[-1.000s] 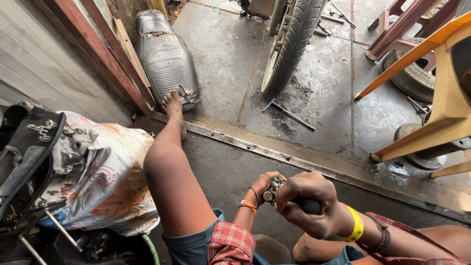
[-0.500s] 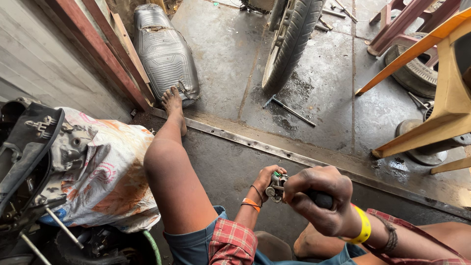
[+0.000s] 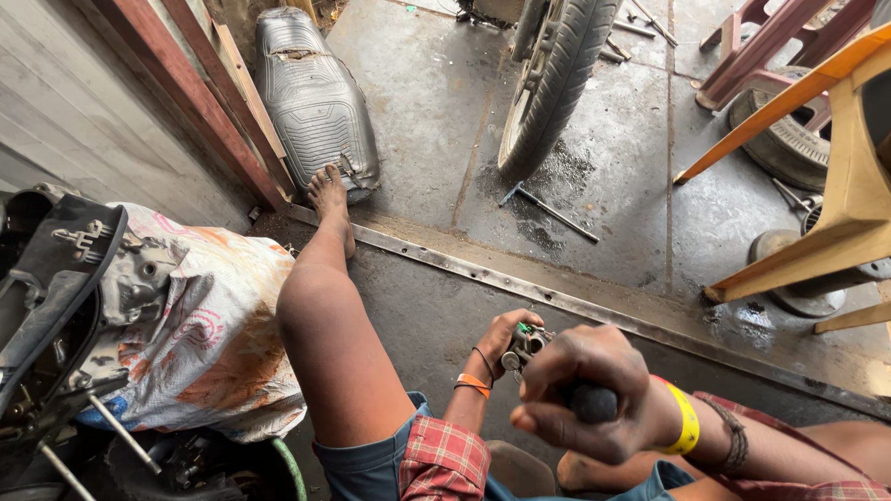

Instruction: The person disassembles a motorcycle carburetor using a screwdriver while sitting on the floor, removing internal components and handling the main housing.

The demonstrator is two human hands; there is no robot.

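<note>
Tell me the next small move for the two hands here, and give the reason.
Probably turn the tool with the right hand while the left hand steadies the metal part. The right fist is closed on a dark handle aimed at the part, and the left already grips it.

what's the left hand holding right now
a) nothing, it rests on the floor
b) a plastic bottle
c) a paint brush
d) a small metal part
d: the left hand closes around a small metal part held above the floor, while the right hand grips a dark tool handle against it.
</note>
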